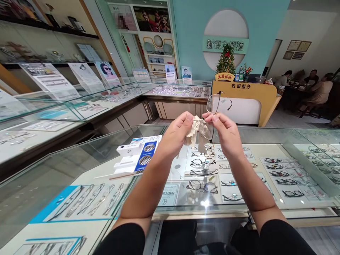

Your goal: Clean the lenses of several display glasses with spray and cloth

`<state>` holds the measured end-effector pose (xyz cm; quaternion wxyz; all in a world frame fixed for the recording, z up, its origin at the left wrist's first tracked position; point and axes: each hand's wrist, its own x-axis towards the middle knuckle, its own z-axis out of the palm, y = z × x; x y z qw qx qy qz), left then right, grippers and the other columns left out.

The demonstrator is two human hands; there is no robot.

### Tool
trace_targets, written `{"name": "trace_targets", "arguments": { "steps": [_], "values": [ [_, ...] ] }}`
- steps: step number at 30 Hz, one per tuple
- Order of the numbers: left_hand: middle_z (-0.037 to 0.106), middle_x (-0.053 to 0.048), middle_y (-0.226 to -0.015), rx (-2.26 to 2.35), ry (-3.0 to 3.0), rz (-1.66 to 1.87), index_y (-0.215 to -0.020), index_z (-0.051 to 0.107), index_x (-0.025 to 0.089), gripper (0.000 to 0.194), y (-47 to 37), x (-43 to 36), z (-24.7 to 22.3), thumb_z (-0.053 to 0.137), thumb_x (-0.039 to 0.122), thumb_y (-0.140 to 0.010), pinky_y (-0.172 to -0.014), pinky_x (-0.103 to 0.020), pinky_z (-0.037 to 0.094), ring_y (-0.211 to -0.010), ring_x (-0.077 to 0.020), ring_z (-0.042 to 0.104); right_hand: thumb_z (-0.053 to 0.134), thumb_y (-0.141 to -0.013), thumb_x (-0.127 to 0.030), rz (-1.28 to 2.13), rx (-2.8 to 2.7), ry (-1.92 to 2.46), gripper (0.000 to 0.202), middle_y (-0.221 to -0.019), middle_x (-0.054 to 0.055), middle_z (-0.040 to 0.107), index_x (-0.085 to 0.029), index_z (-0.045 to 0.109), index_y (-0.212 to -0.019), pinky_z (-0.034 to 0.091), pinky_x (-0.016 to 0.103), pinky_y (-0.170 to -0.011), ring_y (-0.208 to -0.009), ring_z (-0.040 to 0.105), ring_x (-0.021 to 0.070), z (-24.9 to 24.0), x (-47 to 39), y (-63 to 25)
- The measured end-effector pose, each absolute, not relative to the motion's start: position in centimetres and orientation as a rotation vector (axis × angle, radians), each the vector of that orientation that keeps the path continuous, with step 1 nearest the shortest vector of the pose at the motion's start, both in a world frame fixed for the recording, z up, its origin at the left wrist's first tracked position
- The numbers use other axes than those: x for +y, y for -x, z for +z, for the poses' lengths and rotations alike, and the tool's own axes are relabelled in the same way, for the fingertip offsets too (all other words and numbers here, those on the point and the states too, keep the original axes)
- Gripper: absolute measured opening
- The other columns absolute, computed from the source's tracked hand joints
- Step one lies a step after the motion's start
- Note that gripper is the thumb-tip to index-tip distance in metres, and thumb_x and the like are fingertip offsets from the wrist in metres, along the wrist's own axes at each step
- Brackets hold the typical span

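Observation:
Above the glass counter, my left hand [180,129] is closed on a cream cleaning cloth [196,131] with zigzag edges. The cloth hangs down in folds and covers part of one lens. My right hand [224,129] pinches a pair of eyeglasses [213,103] around the middle of the frame. One lens stands up above the fingers, with a dark temple beside it; the other lens is lower, next to the cloth. Both hands are close together, in front of the far yellow counter.
Below my hands, a glass display case [186,203] holds rows of eyeglasses [203,162]. White and blue boxes [145,156] stand to the left. More glass showcases [106,97] run along the left wall. A yellow cashier desk [239,92] stands ahead; several people [320,88] sit at the far right.

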<state>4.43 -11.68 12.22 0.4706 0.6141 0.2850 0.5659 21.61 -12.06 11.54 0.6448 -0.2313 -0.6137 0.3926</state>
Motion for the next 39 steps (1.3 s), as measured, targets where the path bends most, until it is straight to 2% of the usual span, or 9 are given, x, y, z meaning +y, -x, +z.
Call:
{"name": "trace_targets", "arguments": {
  "steps": [4, 9, 13, 16, 19, 25, 30, 34, 39],
  "values": [
    [0.054, 0.001, -0.071, 0.679, -1.484, 1.37, -0.086, 0.058, 0.023, 0.056, -4.3, -11.4, 11.3, 0.074, 0.077, -0.089, -0.05, -0.026, 0.035, -0.058, -0.0119, 0.042, 0.073, -0.097, -0.054, 0.911, -1.41, 0.585, 0.031, -0.113, 0.005, 0.079, -0.027, 0.078, -0.084, 0.052, 0.044, -0.113, -0.118, 0.071, 0.0222, 11.6, -12.0, -21.8],
    [0.06, 0.0, -0.079, 0.639, -1.515, 1.346, -0.089, 0.06, 0.022, 0.052, -4.2, -11.6, 11.0, 0.073, 0.073, -0.093, -0.051, -0.025, 0.037, -0.058, -0.0108, 0.044, 0.075, -0.096, -0.056, 0.874, -1.433, 0.612, 0.032, -0.102, 0.004, 0.077, -0.028, 0.078, -0.083, 0.052, 0.046, -0.115, -0.119, 0.072, 0.0239, 11.5, -11.7, -21.6],
    [0.071, -0.006, -0.098, 0.607, -1.601, 1.367, -0.084, 0.062, 0.02, 0.054, -4.8, -11.9, 10.9, 0.069, 0.072, -0.096, -0.064, -0.026, 0.05, -0.074, -0.0136, 0.06, 0.075, -0.095, -0.061, 0.812, -1.397, 0.617, 0.036, -0.097, 0.004, 0.072, -0.027, 0.078, -0.082, 0.055, 0.043, -0.109, -0.117, 0.072, 0.0241, 11.1, -11.5, -21.2],
    [0.074, -0.007, -0.107, 0.59, -1.593, 1.46, -0.087, 0.06, 0.02, 0.048, -5.8, -11.9, 10.8, 0.082, 0.062, -0.09, -0.073, -0.025, 0.054, -0.088, -0.0155, 0.068, 0.076, -0.094, -0.062, 0.797, -1.348, 0.586, 0.038, -0.099, 0.004, 0.074, -0.026, 0.077, -0.084, 0.056, 0.041, -0.106, -0.112, 0.072, 0.023, 10.9, -11.4, -20.8],
    [0.072, -0.003, -0.105, 0.563, -1.494, 1.528, -0.096, 0.056, 0.021, 0.052, -6.6, -11.6, 10.5, 0.093, 0.054, -0.08, -0.071, -0.021, 0.053, -0.087, -0.0123, 0.069, 0.075, -0.096, -0.059, 0.81, -1.307, 0.536, 0.035, -0.098, 0.003, 0.073, -0.026, 0.078, -0.086, 0.057, 0.035, -0.096, -0.1, 0.07, 0.0191, 10.5, -11.4, -20.5],
    [0.071, -0.002, -0.108, 0.535, -1.312, 1.321, -0.113, 0.055, 0.024, 0.075, -6.2, -10.6, 10.2, 0.099, 0.062, -0.067, -0.07, -0.024, 0.056, -0.078, -0.0118, 0.068, 0.076, -0.093, -0.064, 0.906, -1.26, 0.508, 0.037, -0.096, 0.001, 0.07, -0.027, 0.078, -0.089, 0.054, 0.029, -0.072, -0.081, 0.063, 0.0151, 10.3, -10.9, -20.8],
    [0.073, -0.008, -0.103, 0.453, -1.192, 1.232, -0.114, 0.066, 0.019, 0.063, -5.4, -10.2, 10.8, 0.075, 0.076, -0.088, -0.08, -0.03, 0.06, -0.091, -0.0189, 0.072, 0.079, -0.089, -0.066, 0.899, -1.22, 0.522, 0.039, -0.1, 0.003, 0.073, -0.027, 0.078, -0.088, 0.057, 0.031, -0.081, -0.089, 0.066, 0.0171, 10.7, -10.4, -21.6],
    [0.073, -0.007, -0.103, 0.471, -1.172, 1.21, -0.113, 0.07, 0.016, 0.057, -5.2, -10.1, 11.0, 0.081, 0.066, -0.088, -0.076, -0.027, 0.057, -0.088, -0.0172, 0.07, 0.083, -0.088, -0.061, 0.95, -1.179, 0.427, 0.033, -0.096, 0.001, 0.072, -0.028, 0.081, -0.086, 0.055, 0.028, -0.081, -0.087, 0.066, 0.0152, 10.8, -10.3, -21.7],
    [0.075, -0.006, -0.097, 0.544, -1.354, 1.126, -0.109, 0.074, 0.015, 0.063, -5.1, -10.2, 10.9, 0.079, 0.074, -0.086, -0.074, -0.027, 0.055, -0.084, -0.0168, 0.068, 0.084, -0.091, -0.055, 0.978, -1.194, 0.348, 0.025, -0.095, -0.001, 0.073, -0.031, 0.084, -0.086, 0.053, 0.025, -0.085, -0.091, 0.066, 0.0131, 10.5, -10.2, -21.5]
  ]
}}
